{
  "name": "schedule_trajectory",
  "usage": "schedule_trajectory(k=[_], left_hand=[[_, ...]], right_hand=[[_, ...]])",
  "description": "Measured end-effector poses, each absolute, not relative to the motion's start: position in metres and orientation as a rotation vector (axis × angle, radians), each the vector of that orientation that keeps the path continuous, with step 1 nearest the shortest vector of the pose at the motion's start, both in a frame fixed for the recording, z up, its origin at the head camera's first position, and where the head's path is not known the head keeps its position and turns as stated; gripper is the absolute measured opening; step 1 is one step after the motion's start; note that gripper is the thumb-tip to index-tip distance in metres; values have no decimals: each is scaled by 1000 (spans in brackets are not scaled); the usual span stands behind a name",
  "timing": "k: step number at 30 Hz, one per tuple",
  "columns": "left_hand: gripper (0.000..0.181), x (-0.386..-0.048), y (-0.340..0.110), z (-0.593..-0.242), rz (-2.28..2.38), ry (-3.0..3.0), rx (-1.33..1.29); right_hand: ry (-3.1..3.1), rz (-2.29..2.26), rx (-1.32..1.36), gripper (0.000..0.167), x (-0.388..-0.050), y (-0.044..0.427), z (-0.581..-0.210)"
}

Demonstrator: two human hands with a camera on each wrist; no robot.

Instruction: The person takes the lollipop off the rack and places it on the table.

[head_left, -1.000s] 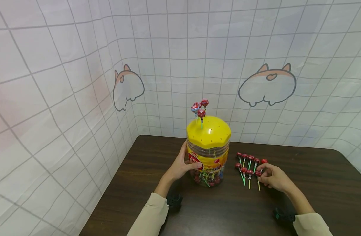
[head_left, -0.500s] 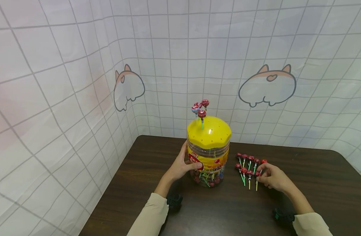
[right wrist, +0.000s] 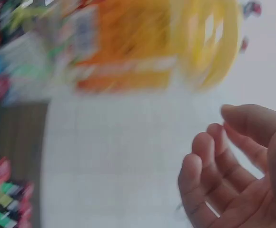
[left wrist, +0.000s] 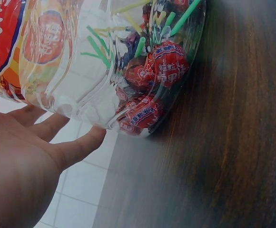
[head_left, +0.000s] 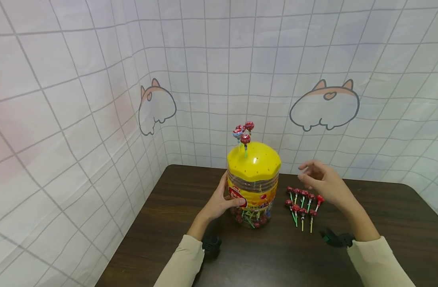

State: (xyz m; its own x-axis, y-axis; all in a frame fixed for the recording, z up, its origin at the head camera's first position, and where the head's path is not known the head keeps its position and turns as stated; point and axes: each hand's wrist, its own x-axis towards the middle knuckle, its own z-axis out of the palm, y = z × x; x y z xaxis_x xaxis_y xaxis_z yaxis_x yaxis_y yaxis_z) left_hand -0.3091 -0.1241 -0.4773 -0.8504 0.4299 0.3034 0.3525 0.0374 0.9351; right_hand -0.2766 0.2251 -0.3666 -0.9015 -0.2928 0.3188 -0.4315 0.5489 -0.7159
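A clear jar (head_left: 256,197) with a yellow lid (head_left: 262,163) stands upright, lollipops inside. My left hand (head_left: 216,205) grips its left side, thumb across the label; in the left wrist view this hand (left wrist: 26,164) has its fingers against the plastic (left wrist: 62,102). Several wrapped lollipops (head_left: 245,139) stand upright on the lid's left part. My right hand (head_left: 328,185) is in the air right of the lid, fingers loosely bent. The right wrist view shows this hand (right wrist: 233,175) holding nothing, apart from the blurred jar (right wrist: 133,38). Beneath it, two rows of lollipops (head_left: 303,213) lie on the table.
The dark wooden table (head_left: 262,259) has rounded back corners. Behind and left of it hangs a white grid-patterned cloth (head_left: 212,99) with two animal drawings. A black band (head_left: 337,239) is on the right wrist, another (head_left: 212,244) on the left.
My right hand has let go of the lollipop at the right of the front row, after that stick shifted slightly left, and has risen up and left. The left hand and jar look unchanged.
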Motion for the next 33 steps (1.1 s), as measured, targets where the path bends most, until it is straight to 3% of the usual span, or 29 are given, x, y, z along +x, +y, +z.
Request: schedule_trajectory(k=[13, 33], left_hand=[[103, -310, -124, -478, 1958, 2230, 810], [103, -309, -124, -477, 1949, 2244, 803]], right_hand=[[-2222, 1331, 827, 27, -286, 131, -296], [-2206, 1380, 905, 37, -299, 85, -291]])
